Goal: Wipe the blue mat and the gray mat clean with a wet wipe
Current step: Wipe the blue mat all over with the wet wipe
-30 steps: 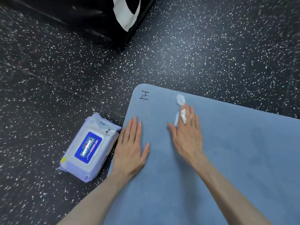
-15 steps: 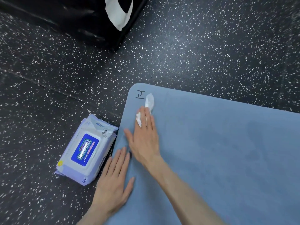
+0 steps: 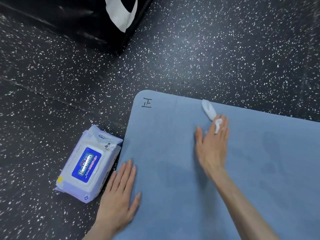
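Wiping blue mat: right hand on wipe, left hand bracing

Pressing flat on the blue mat point(image 3: 242, 170), the right hand point(image 3: 212, 144) has its fingers straight and pointing to 12 o'clock, with the wet wipe point(image 3: 210, 112) under them. A bit of wipe pokes up between two fingers; the rest trails out past the fingertips toward 11 o'clock, close to the mat's far edge. Fingers are not curled round the wipe, just flat on it.

The left hand point(image 3: 121, 191) is spread palm-down on the mat's left edge at 7 o'clock, fingers straight and holding nothing. The two hands are well apart.

The blue mat lies on the floor point(image 3: 207, 49), which is dark with white speckles, and fills the frame from centre to 4 o'clock. Its rounded corner is at centre, with a black handwritten mark point(image 3: 147, 103) just inside it.

A pack of wet wipes point(image 3: 88, 163) lies on the floor at 8 o'clock, lid closed, touching or just beside the mat's left edge, just left of the left hand.

A black bag point(image 3: 78, 19) with a white patch sits on the floor at 11 o'clock, well apart from the mat.
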